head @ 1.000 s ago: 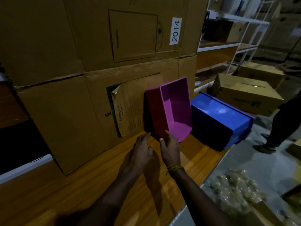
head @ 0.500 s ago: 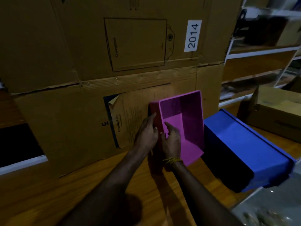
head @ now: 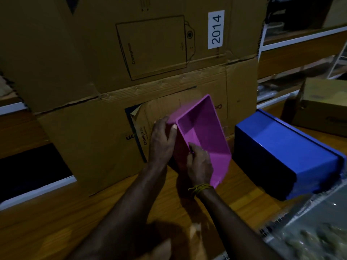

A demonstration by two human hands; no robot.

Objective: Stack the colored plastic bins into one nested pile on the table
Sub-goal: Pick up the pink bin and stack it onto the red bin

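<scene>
A pink plastic bin (head: 204, 136) is tilted on its side above the wooden table (head: 56, 222), its opening facing me and to the right. My left hand (head: 162, 139) grips its upper left corner, thumb on the rim. Lower down, my right hand (head: 200, 164) holds the near rim, fingers curled over the edge. To the right, a blue plastic bin (head: 289, 147) lies upside down on the table near its right edge. A red bin seen behind the pink one earlier is hidden now.
Large stacked cardboard boxes (head: 131, 62) stand right behind the pink bin, one labelled 2014. Another cardboard box (head: 323, 106) sits at the far right. Shelving (head: 300, 38) runs behind. A bag of pale items (head: 315, 237) lies off the table's right edge.
Both hands closed on the pink bin, lifted it slightly and tilted it more to the right. The view shifted left and nearer to the boxes.
</scene>
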